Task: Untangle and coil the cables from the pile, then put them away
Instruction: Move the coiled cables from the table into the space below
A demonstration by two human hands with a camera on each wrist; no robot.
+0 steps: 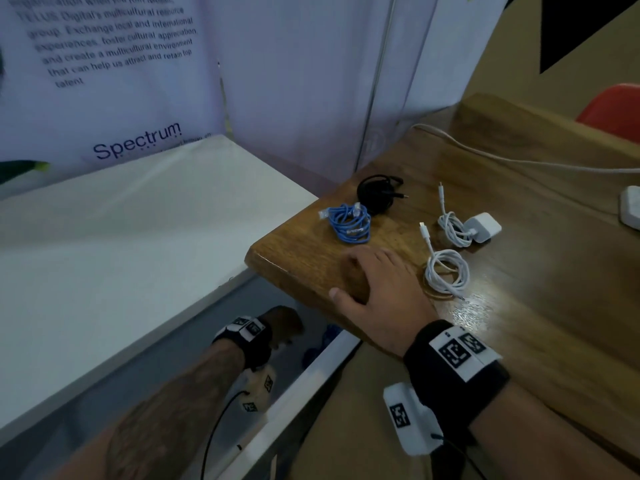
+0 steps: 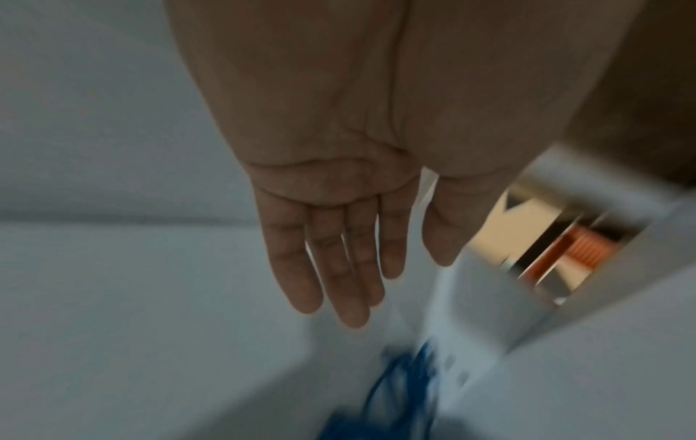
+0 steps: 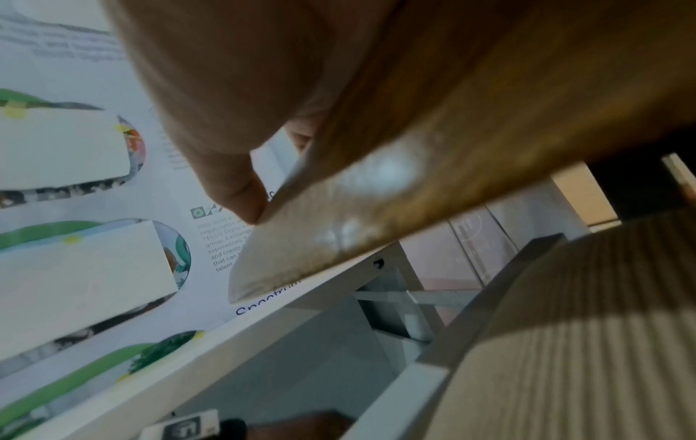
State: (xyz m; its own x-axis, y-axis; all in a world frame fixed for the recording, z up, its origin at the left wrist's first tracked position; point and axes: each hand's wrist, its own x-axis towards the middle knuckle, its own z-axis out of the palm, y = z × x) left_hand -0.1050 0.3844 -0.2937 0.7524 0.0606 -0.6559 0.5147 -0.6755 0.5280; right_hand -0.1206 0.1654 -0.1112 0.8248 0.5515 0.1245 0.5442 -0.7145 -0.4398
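The left hand (image 2: 339, 208) hangs flat-fingered, holding nothing, inside the drawer (image 1: 311, 379) above a blue cable (image 2: 399, 396) — the right hand (image 1: 377, 292) lies flat on the table (image 1: 519, 306), four coils nearby.

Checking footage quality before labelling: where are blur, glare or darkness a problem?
Head view: glare patch on the wooden table; the drawer lies in shadow. Left wrist view: motion blur smears the blue cable. Right wrist view: table edge close and blurred.

A printed banner (image 1: 114, 64) (reading "Spectrum") stands behind the white cabinet top (image 1: 114, 237); a red chair (image 1: 613, 105) sits beyond the wooden tabletop (image 1: 554, 271).
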